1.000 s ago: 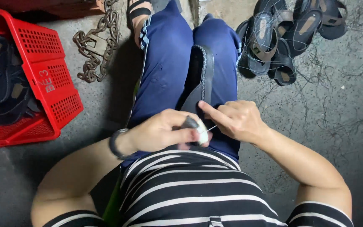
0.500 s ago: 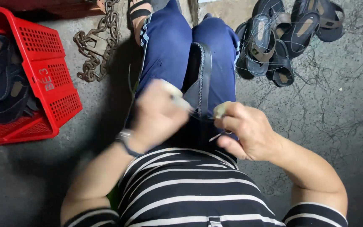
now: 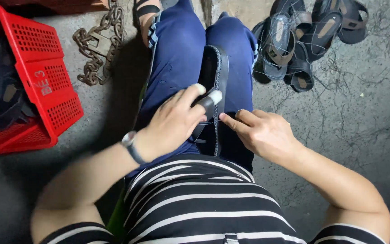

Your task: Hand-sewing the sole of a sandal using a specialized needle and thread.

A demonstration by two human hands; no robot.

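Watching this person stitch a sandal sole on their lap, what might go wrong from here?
The left hand grips the black sole with taped fingertips close to the stitch line; a tool could perhaps slip and jab them. The right hand pinches near a thin thread, which might snag or snap. Loose threads on the floor could tangle.

Bare floor point(image 3: 366, 135) lies open to the person's right, below the heap of dark sandals point(image 3: 303, 40). To the left, the red basket point(image 3: 45, 86) and rusty chain point(image 3: 97, 49) crowd the ground beside the leg.
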